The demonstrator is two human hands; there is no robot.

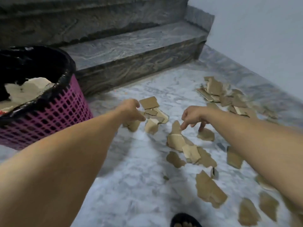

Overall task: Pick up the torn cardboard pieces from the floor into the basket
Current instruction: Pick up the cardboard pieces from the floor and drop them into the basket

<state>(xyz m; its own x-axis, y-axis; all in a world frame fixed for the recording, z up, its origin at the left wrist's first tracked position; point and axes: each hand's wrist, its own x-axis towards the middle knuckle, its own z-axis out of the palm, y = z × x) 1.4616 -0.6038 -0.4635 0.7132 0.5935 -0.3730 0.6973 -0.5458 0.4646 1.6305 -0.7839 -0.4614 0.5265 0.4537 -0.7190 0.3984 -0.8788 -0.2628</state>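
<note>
**A:** Where do things stand?

**B:** Both arms reach down toward the middle of the frame. The left hand (131, 110) has its fingers curled at a cluster of torn cardboard pieces (154, 115) just above centre; it looks to be pinching one, though blur keeps me from being sure. The right hand (194, 117) hangs loosely, fingers pointing down, its fingertips (200, 128) touching or just above a small scrap (206, 134), holding nothing that I can see.

**A:** And the basket?

**B:** The pink basket (54, 118), lined with a black bag (65, 69), sits at the left edge, near the left arm. Some pale pieces already lie inside. Much remains on the marble floor (131, 185): a heap (216, 92) at upper right by the wall, a string of pieces (185, 145) through the centre, more (209, 189) toward lower right.

**A:** How to do this step well?

**B:** I'd gather several pieces per grasp rather than one. Flat scraps on smooth stone are hard to lift, so slide one onto a neighbour and catch the raised edge. The left hand is better placed to feed the basket; the right can sweep far pieces inward. Mind the foot in a dark sandal (185, 220) at bottom centre.
</note>
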